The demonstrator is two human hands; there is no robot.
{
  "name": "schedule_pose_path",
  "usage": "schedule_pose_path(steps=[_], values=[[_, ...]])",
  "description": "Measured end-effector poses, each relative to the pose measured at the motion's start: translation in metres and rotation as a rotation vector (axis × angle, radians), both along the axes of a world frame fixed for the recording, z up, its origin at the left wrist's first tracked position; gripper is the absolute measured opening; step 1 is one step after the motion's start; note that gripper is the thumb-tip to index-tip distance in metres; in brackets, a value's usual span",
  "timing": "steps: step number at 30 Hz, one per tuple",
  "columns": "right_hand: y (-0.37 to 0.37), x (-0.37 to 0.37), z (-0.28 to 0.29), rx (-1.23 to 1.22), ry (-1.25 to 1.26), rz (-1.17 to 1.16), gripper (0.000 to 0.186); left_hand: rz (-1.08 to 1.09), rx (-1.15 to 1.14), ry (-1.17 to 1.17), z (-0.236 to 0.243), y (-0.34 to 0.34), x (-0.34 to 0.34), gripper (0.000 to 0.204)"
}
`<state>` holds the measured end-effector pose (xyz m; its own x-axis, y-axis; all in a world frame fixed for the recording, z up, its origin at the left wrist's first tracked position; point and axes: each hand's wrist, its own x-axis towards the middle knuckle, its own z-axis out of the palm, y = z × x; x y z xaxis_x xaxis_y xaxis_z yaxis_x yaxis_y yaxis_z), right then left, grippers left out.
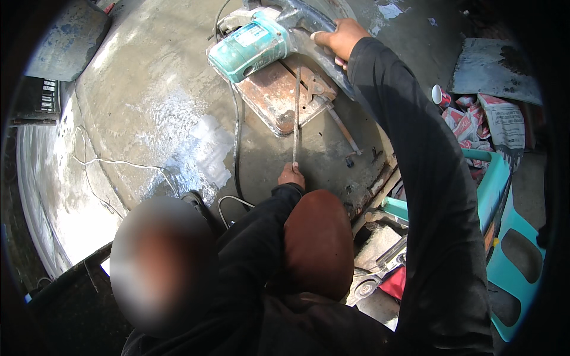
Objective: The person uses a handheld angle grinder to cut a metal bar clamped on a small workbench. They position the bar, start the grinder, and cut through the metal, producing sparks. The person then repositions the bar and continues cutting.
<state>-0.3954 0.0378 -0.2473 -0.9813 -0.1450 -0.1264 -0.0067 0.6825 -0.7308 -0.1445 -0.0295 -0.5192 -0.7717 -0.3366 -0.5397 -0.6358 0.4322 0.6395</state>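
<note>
A teal-and-grey chop saw (pixel 252 47) stands on a rusty base plate (pixel 270 101) on the concrete. My right hand (pixel 341 40) is closed around the saw's dark handle, its arm reaching far forward. Closer to me, my left hand (pixel 291 176) grips the near end of a thin steel rod (pixel 297 113). The rod runs away from me over the base plate, and its far part goes under the saw, where the blade contact is hidden. A clamp screw (pixel 344 129) sticks out from the plate's right side. My knee in brown trousers (pixel 319 246) is just behind my left hand.
A black cable (pixel 237 130) trails from the saw, and a white cord (pixel 124 161) lies left on the wet concrete. To the right are crumpled sacks (pixel 502 121), a paper cup (pixel 440 95) and a teal plastic stool (pixel 513 255). A large drum-like object (pixel 68 41) stands far left.
</note>
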Motion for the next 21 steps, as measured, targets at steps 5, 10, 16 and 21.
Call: schedule_pose_path(steps=[5,10,16,21], values=[[0.0013,0.0008,0.0019,0.031,-0.012,0.018,0.033,0.008,0.005,0.015,-0.0026,0.0005,0.0008,0.033],[0.0009,0.0026,0.0044,0.042,-0.024,0.01,0.033,0.006,-0.002,0.01,-0.0039,0.0013,0.0005,0.033],[-0.001,0.0041,0.0033,0.031,-0.009,-0.006,0.033,0.008,0.002,0.006,-0.0023,0.0005,-0.0002,0.033],[-0.0023,0.0049,0.0064,0.043,-0.037,-0.011,0.034,-0.001,0.011,-0.013,-0.0015,-0.0006,-0.0005,0.033]])
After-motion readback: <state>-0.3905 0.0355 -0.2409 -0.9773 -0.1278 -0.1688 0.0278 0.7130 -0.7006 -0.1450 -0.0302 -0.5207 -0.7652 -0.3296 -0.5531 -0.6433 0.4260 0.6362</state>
